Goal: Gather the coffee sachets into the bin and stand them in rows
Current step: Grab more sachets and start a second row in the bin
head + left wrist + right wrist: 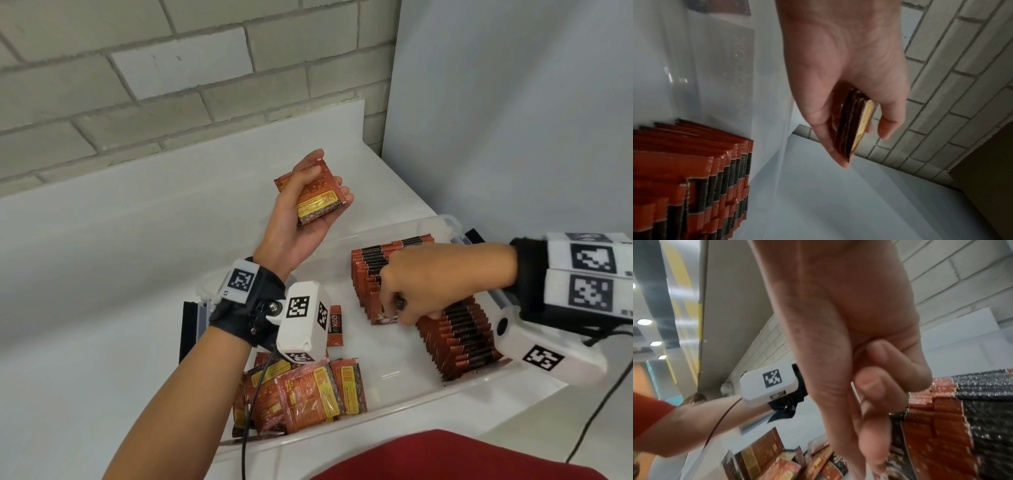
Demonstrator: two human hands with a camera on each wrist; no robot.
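My left hand (320, 186) is raised palm-up over the table behind the bin and grips a small stack of red-brown coffee sachets (317, 197). In the left wrist view the stack (856, 125) shows edge-on between thumb and fingers. My right hand (394, 310) is down inside the clear plastic bin (430, 222), its curled fingers (871, 417) pinching a sachet (386, 318) at the front end of the far standing row (383, 262). A second standing row (462, 337) runs along the bin's near right side. Several loose sachets (303, 390) lie piled in the bin's left end.
The bin sits on a white table (102, 274) against a grey brick wall (171, 85). A white panel (513, 120) stands at the right. A black cable (596, 411) hangs off the table's right edge. One sachet (335, 325) lies apart near the left wrist camera.
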